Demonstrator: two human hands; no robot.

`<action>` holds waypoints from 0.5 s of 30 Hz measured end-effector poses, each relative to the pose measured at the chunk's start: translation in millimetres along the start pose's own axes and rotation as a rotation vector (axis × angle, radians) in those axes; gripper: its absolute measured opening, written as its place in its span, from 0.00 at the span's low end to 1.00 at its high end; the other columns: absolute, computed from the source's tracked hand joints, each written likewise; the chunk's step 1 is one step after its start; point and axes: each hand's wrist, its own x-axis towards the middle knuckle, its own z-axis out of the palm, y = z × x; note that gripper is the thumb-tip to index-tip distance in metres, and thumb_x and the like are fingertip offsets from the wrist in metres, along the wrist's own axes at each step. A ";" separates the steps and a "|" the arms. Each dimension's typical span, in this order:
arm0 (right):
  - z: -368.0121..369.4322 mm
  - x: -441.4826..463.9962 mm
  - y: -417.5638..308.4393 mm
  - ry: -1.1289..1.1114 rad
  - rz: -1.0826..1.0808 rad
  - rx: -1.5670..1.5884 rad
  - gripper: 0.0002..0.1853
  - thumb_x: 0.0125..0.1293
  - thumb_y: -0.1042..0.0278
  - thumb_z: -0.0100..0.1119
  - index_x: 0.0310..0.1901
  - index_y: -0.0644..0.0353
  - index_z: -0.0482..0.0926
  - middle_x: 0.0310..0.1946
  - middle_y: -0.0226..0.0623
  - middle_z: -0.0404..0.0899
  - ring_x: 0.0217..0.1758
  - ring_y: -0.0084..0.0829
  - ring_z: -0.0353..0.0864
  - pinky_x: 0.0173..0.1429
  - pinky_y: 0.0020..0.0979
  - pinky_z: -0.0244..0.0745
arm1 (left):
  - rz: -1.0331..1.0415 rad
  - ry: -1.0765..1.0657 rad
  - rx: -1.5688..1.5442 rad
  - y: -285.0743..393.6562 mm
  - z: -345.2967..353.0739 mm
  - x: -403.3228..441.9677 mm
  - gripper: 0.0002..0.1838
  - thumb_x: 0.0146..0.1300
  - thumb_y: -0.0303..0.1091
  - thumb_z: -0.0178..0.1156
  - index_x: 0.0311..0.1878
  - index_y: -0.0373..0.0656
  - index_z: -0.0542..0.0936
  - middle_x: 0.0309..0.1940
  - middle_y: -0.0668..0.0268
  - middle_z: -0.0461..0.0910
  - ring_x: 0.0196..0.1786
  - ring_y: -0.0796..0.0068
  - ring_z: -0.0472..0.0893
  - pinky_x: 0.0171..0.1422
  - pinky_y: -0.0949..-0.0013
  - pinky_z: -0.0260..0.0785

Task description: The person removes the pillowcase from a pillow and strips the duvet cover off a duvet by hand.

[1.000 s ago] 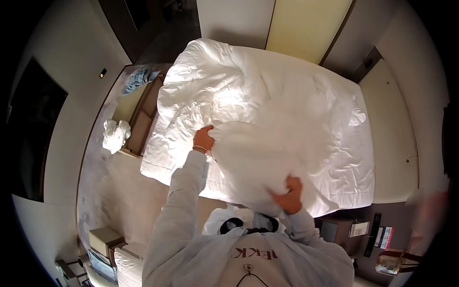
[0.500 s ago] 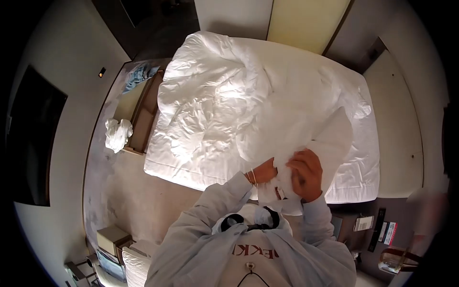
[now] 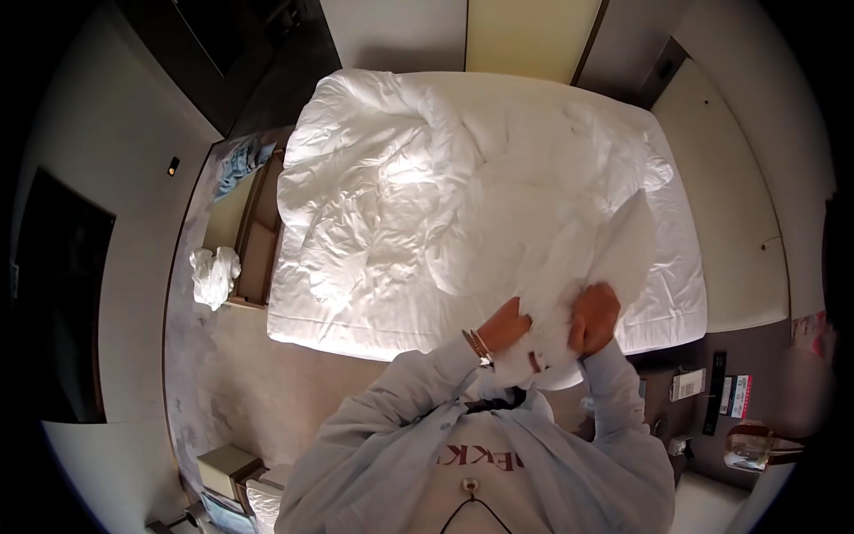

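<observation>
Both my hands are in front of me at the near edge of the bed, on a loose white cloth (image 3: 628,238) blurred by motion. Its kind, perhaps a pillowcase, is hard to make out. My left hand (image 3: 505,326), with bracelets at the wrist, is closed on the cloth's near left part. Curled around the cloth on the other side is my right hand (image 3: 594,319). The far part of the cloth rises toward the right side of the bed. Behind it, a rumpled white duvet (image 3: 365,187) lies over the white-sheeted mattress (image 3: 325,333).
An open wooden bench (image 3: 256,233) stands left of the bed, with a white bundle (image 3: 214,277) beside it and blue cloth (image 3: 240,169) behind. At the right, a dark bedside surface (image 3: 660,392) holds cards and a glass item (image 3: 753,449). A padded headboard (image 3: 725,196) borders the bed.
My right hand has gone from loosely bent fingers to a closed grip on the cloth and moved slightly right and down. My left hand stays on the cloth. The whole view has shifted a little.
</observation>
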 end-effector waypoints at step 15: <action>-15.7 -24.9 89.2 0.008 0.110 -0.216 0.16 0.59 0.60 0.38 0.17 0.59 0.66 0.14 0.40 0.64 0.16 0.42 0.64 0.22 0.37 0.59 | -0.219 -0.020 -0.233 -38.4 -28.2 -19.9 0.15 0.57 0.28 0.48 0.48 0.37 0.71 0.39 0.66 0.74 0.35 0.77 0.75 0.35 0.74 0.69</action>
